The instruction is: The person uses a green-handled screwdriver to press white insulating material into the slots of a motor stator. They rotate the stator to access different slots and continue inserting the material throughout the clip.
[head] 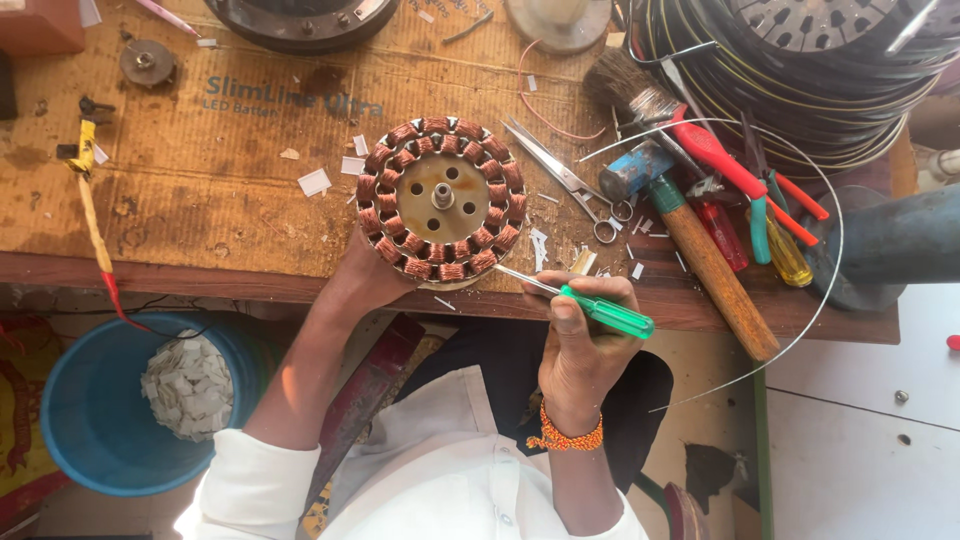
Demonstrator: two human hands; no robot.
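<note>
A round motor stator (441, 197) with copper coils around its rim and a brass-coloured centre lies at the near edge of the workbench. My left hand (368, 272) grips its lower left rim from below. My right hand (578, 340) holds a green-handled screwdriver (601, 310). The screwdriver's thin metal tip points left and touches the stator's lower right edge.
Scissors (565, 180), a paintbrush (640, 95), a wooden-handled hammer (690, 235) and red-handled pliers (735, 170) lie to the right. A stack of wire-wound rings (800, 70) fills the top right. A blue bucket (95, 410) with paper scraps stands on the floor at the left.
</note>
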